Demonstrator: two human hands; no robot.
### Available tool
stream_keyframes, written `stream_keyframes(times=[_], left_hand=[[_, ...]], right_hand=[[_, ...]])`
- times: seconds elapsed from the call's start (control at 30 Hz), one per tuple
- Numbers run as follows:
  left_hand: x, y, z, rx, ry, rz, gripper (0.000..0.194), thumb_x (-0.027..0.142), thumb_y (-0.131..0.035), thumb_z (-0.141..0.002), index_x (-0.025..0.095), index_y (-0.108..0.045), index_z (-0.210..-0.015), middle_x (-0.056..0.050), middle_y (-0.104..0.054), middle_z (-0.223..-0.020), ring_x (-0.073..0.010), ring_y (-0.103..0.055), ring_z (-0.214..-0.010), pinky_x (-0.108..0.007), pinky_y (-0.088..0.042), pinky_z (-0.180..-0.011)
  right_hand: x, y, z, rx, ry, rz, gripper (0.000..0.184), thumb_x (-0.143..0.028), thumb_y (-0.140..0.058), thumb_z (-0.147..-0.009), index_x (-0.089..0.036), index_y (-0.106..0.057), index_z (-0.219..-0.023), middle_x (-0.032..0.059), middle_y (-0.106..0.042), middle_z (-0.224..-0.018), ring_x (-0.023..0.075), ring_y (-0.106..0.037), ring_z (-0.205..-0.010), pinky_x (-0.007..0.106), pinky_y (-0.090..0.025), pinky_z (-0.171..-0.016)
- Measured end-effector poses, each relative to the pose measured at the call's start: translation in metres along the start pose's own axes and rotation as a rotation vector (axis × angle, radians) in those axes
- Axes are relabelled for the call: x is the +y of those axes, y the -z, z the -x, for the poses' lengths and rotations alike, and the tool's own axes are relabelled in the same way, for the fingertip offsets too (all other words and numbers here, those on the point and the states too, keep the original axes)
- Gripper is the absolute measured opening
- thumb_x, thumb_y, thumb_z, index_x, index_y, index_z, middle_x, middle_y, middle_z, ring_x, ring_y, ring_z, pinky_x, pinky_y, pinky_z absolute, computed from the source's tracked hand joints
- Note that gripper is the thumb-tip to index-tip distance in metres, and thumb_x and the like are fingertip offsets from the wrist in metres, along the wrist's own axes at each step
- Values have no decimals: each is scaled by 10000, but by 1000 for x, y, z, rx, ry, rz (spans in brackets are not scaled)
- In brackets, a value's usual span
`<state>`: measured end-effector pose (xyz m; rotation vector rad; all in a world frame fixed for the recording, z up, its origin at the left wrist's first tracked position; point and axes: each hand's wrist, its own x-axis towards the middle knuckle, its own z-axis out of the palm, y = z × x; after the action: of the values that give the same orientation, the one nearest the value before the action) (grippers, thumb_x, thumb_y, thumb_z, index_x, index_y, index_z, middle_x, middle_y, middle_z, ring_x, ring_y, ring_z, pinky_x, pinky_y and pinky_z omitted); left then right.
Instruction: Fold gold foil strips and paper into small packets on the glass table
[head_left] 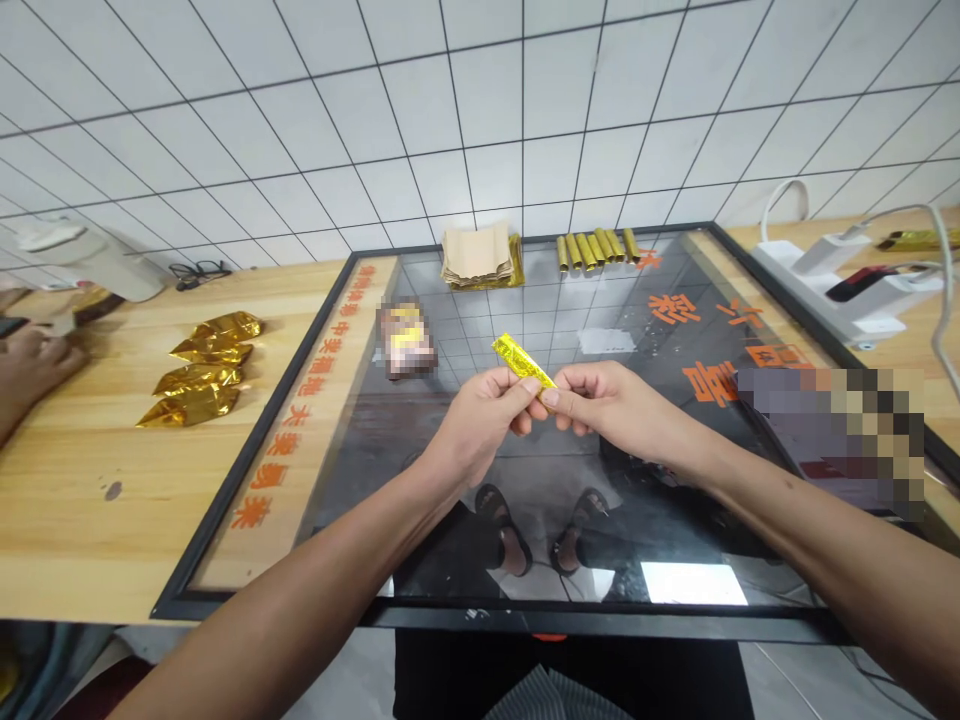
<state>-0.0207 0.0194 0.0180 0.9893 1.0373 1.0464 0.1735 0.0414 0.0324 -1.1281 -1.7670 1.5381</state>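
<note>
Carefully, the left grip (pixel 480 430) and right grip (pixel 616 408) are pinching a gold foil strip (pixel 523 361) between their fingertips, seemingly for fine control, holding it above the glass-topped desk (pixel 487 612), while gold foil packets (pixel 201 367) are lying toward its left edge.

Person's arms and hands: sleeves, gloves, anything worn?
The left forearm and right forearm are bare, with no sleeves or watch in view. The left hand and right hand show no gloves or visible rings. Below, a striped garment and dark trousers appear, probably the person's.
</note>
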Motion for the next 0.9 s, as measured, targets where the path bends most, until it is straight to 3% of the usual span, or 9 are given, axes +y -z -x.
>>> stream_keyframes(times=[0.13,0.3,0.47,0.57,0.77,0.9], left_hand=[[0,2,-2,48,-60,-1,309,417,-866,-792,154,-708,-827,7,-675,-737,-68,-506,-574,-227,-391,-571],[-2,3,-4,28,-117,-36,352,463,-876,-784,146,-726,-806,-1,-665,-724,-78,-495,-591,-236,-391,-575],[-1,5,-5,49,-178,-44,398,486,-910,-757,154,-691,-755,17,-638,-669,-74,-489,-572,-223,-384,-554],[1,6,-5,51,-191,-63,384,480,-892,-787,156,-689,-754,0,-667,-674,-86,-526,-584,-224,-403,-556],[8,15,-7,25,-217,-156,300,433,-839,-852,148,-755,-813,-13,-721,-709,-75,-547,-521,-225,-438,-537],[15,22,-7,19,-210,-204,257,383,-799,-895,140,-751,-827,-29,-761,-730,-76,-597,-503,-216,-475,-540]], right_hand=[[-1,1,1,-22,4,38,483,-639,-757,-906,-205,-650,-726,2,-655,-689,128,-539,-608,284,-411,-579],[4,1,1,-148,-1,20,473,-658,-662,-970,-192,-732,-932,22,-692,-791,138,-579,-662,295,-475,-635],[4,-1,2,-193,-66,11,473,-646,-670,-973,-186,-676,-866,29,-699,-801,128,-576,-664,285,-472,-649],[2,-3,3,-167,-54,-25,452,-633,-647,-991,-188,-688,-924,25,-704,-825,124,-580,-670,279,-466,-657],[0,2,3,-149,-60,59,482,-633,-634,-986,-207,-608,-762,-22,-604,-635,101,-458,-543,258,-335,-530],[-1,8,2,-109,-56,51,465,-618,-669,-966,-206,-633,-753,-4,-659,-659,105,-514,-546,253,-383,-540]])
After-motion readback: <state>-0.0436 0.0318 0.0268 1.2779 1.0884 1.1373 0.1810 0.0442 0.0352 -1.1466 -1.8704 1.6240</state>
